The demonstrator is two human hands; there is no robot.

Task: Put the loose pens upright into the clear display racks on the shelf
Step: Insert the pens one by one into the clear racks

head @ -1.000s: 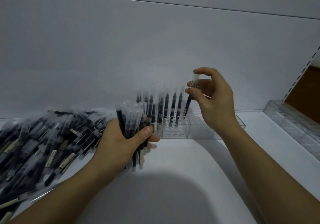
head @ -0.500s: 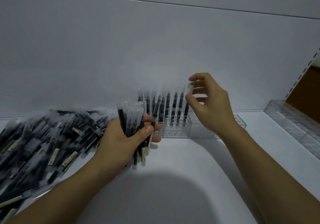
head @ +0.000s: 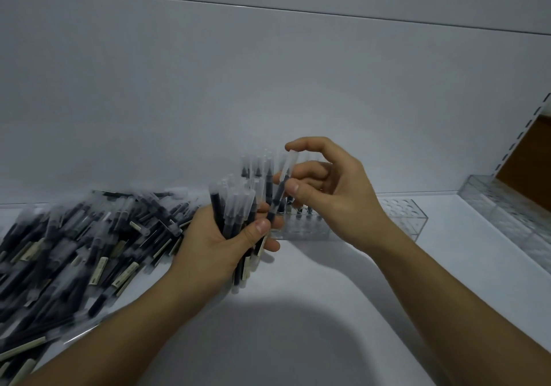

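My left hand (head: 222,242) grips a bundle of black pens with frosted caps (head: 235,209), held upright in front of the clear display rack (head: 399,218). My right hand (head: 331,194) pinches a single pen (head: 281,188) between thumb and fingers, at the top right of the bundle. This pen leans slightly, cap up. Several pens (head: 256,170) stand upright in the rack's left part, partly hidden behind both hands. The rack's right part shows open holes.
A large heap of loose pens (head: 74,254) covers the white shelf (head: 313,311) at the left. More clear racks (head: 507,209) line the shelf's right edge. A white back wall rises right behind the rack.
My right hand let a pen down into the rack, then came left to the bundle and now pinches another pen there. My left hand stayed in place.
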